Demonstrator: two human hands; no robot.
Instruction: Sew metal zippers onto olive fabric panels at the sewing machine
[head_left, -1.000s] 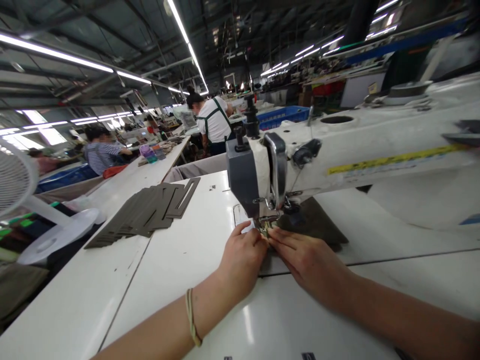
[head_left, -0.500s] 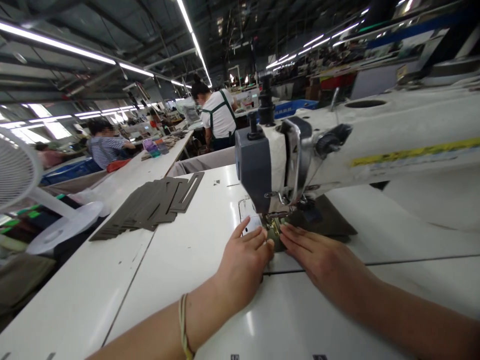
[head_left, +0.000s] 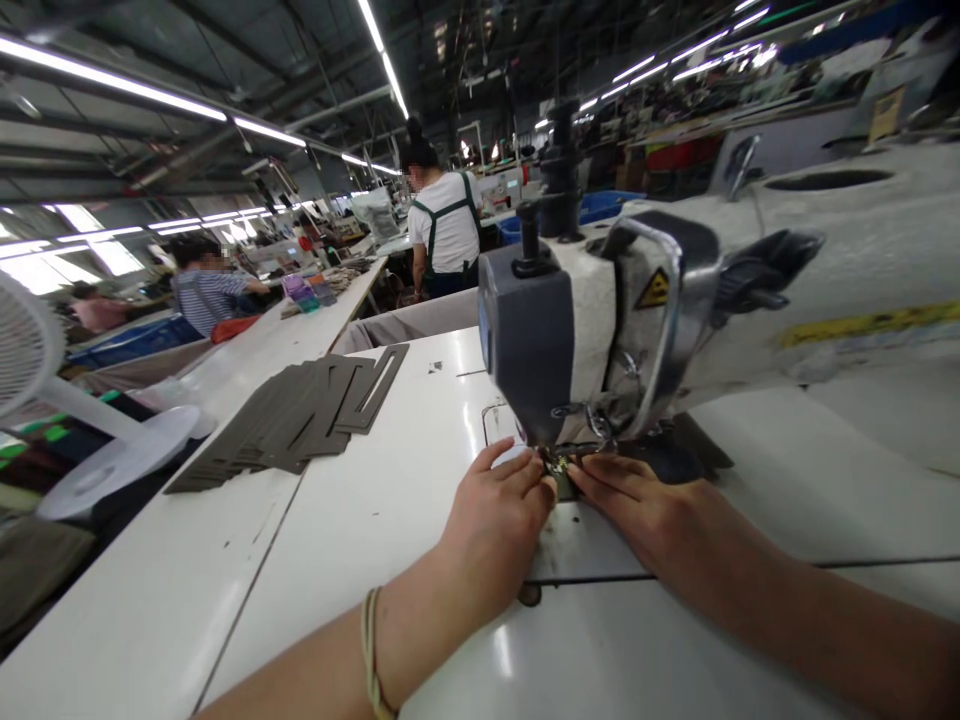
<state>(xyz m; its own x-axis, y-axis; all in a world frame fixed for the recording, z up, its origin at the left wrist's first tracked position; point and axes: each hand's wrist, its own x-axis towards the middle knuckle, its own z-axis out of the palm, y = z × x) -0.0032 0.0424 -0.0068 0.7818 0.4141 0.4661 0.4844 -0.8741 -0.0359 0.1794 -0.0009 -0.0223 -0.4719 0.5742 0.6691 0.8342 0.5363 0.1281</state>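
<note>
Beneath the head of a white and grey sewing machine [head_left: 529,340], both my hands lie close to the needle area. My left hand [head_left: 499,520] is left of the presser foot, thumb and fingers bent together at the near edge of a dark fabric piece; what they pinch is too small to make out. My right hand [head_left: 660,515] lies to the right of the foot, its fingers stretched forward and flat by the fabric. Part of the dark fabric [head_left: 701,445] shows behind my right hand; the rest is hidden by hands and machine.
Grey flat pieces [head_left: 277,415] are fanned out on the white table [head_left: 360,530] at left. A white fan [head_left: 112,450] stands at the left edge. Two people [head_left: 450,225] work farther back, near blue bins.
The view has shifted closer to the machine, which looks larger. The dark fabric shows less in front of the foot. Both hands have moved slightly forward and stay beside the needle.
</note>
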